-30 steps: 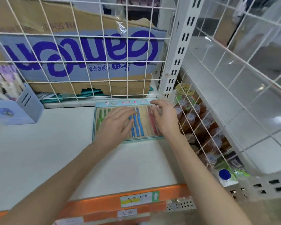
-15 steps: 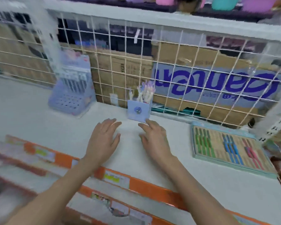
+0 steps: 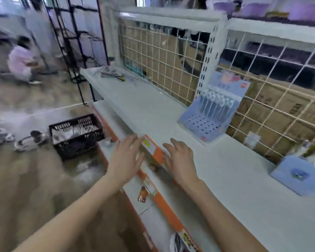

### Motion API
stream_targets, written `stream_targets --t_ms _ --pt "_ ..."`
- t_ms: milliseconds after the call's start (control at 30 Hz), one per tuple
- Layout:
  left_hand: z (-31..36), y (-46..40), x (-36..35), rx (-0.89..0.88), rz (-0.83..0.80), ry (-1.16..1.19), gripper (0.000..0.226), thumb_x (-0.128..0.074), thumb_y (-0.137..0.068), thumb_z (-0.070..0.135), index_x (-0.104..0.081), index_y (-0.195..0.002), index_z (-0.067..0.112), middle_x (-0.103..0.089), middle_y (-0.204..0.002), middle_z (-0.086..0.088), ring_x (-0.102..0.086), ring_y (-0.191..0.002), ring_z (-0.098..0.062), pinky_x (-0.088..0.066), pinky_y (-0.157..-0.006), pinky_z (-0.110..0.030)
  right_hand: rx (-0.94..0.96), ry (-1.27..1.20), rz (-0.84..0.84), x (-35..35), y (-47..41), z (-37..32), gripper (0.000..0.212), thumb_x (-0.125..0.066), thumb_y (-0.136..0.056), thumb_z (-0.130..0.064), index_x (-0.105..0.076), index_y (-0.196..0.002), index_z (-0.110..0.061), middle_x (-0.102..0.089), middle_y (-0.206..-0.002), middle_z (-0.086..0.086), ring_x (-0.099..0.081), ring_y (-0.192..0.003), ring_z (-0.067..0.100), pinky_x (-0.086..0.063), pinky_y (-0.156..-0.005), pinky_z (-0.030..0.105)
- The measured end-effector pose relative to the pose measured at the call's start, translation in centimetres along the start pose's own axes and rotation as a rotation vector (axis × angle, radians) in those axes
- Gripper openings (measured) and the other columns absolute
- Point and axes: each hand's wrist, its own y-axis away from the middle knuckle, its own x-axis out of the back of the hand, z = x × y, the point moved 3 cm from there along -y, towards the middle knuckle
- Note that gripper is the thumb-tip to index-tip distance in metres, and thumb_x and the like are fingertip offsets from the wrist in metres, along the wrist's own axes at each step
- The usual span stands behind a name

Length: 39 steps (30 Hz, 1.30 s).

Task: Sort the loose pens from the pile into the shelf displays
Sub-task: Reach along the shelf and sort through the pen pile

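Both hands hover with spread fingers and hold nothing. My left hand (image 3: 126, 158) is just off the shelf's orange front edge (image 3: 157, 153). My right hand (image 3: 180, 160) is over the white shelf (image 3: 225, 179) near that edge. A blue perforated pen display (image 3: 210, 117) with several white-topped pens stands against the wire grid. A small blue pen holder (image 3: 298, 174) sits at the far right. A pile of loose pens (image 3: 113, 72) lies at the shelf's far left end. The view is blurred.
A black plastic crate (image 3: 76, 133) stands on the floor to the left, with shoes (image 3: 28, 140) beside it. A person in pink (image 3: 20, 64) crouches far left near black racks (image 3: 75, 39). Wire grid (image 3: 162, 59) backs the shelf, cardboard boxes behind it.
The view has swung left along the shelf, away from the flat pen tray. Both hands left the tray and moved left to the shelf's front edge, still holding nothing.
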Motion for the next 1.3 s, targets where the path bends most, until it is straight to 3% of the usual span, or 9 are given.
stream_targets --t_ms 100,367,567,700,833,1133,1300 --pt "-2.5 -0.1 0.3 0.063 0.055 -0.040 0.046 -0.041 -0.083 0.035 -0.053 -0.123 0.016 -0.057 -0.120 -0.011 -0.054 -0.111 -0.031 -0.043 -0.095 -0.047 0.049 -0.007 -0.069 -1.3 -2.5 -1.9 0.039 -0.050 -0.093 -0.020 -0.049 -0.132 -0.019 -0.038 -0.146 0.007 -0.036 -0.131 0.030 -0.028 -0.104 0.039" --pt "-10.1 -4.3 -0.3 0.132 0.054 -0.104 0.041 -0.038 -0.085 0.035 -0.048 -0.123 0.020 -0.058 -0.123 -0.012 -0.055 -0.114 -0.034 -0.042 -0.096 -0.052 0.121 -0.010 -0.108 -4.9 -11.9 -5.3 0.043 -0.039 -0.099 -0.028 -0.034 -0.142 -0.025 -0.022 -0.154 0.002 -0.021 -0.139 0.025 -0.017 -0.110 0.035" --pt "-18.9 -11.4 -0.5 0.164 0.066 -0.141 0.041 -0.039 -0.084 0.034 -0.047 -0.120 0.017 -0.060 -0.119 -0.015 -0.058 -0.109 -0.036 -0.047 -0.091 -0.053 0.125 -0.079 -0.139 -8.7 -23.2 -8.1 0.045 -0.040 -0.098 -0.032 -0.032 -0.142 -0.027 -0.021 -0.154 0.001 -0.020 -0.139 0.023 -0.016 -0.110 0.034" --pt "-25.7 -17.8 -0.5 0.191 0.059 -0.177 0.042 -0.061 -0.085 0.020 -0.054 -0.126 0.013 -0.057 -0.124 -0.017 -0.053 -0.116 -0.039 -0.038 -0.099 -0.055 0.106 -0.108 -0.151 -10.4 -32.1 -9.7 0.047 -0.040 -0.098 -0.035 -0.030 -0.143 -0.027 -0.021 -0.154 0.001 -0.020 -0.139 0.022 -0.015 -0.110 0.033" --pt "-31.6 -23.8 -0.4 0.225 0.056 -0.162 0.048 -0.068 -0.081 0.015 -0.055 -0.127 0.010 -0.055 -0.128 -0.018 -0.050 -0.119 -0.040 -0.036 -0.101 -0.054 0.082 -0.118 -0.141 -11.8 -40.5 -11.4 0.048 -0.042 -0.098 -0.034 -0.029 -0.144 -0.025 -0.021 -0.155 0.001 -0.020 -0.140 0.022 -0.016 -0.111 0.034" --pt "-41.3 -29.4 -3.7 0.218 0.046 -0.070 0.045 -0.072 -0.079 0.020 -0.059 -0.121 0.013 -0.061 -0.120 -0.014 -0.058 -0.111 -0.035 -0.044 -0.096 -0.054 0.080 -0.091 -0.227 -17.3 -50.2 -14.9 0.047 -0.043 -0.098 -0.028 -0.031 -0.143 -0.024 -0.027 -0.151 -0.001 -0.027 -0.134 0.022 -0.022 -0.106 0.032" --pt "-47.9 -32.3 -4.9 0.187 0.016 -0.048 0.047 -0.041 -0.082 0.038 -0.063 -0.116 0.015 -0.065 -0.112 -0.010 -0.063 -0.102 -0.032 -0.047 -0.090 -0.050 0.043 -0.100 -0.260 -20.5 -54.9 -17.5 0.047 -0.045 -0.097 -0.024 -0.033 -0.142 -0.022 -0.033 -0.147 0.000 -0.034 -0.130 0.022 -0.027 -0.102 0.031"
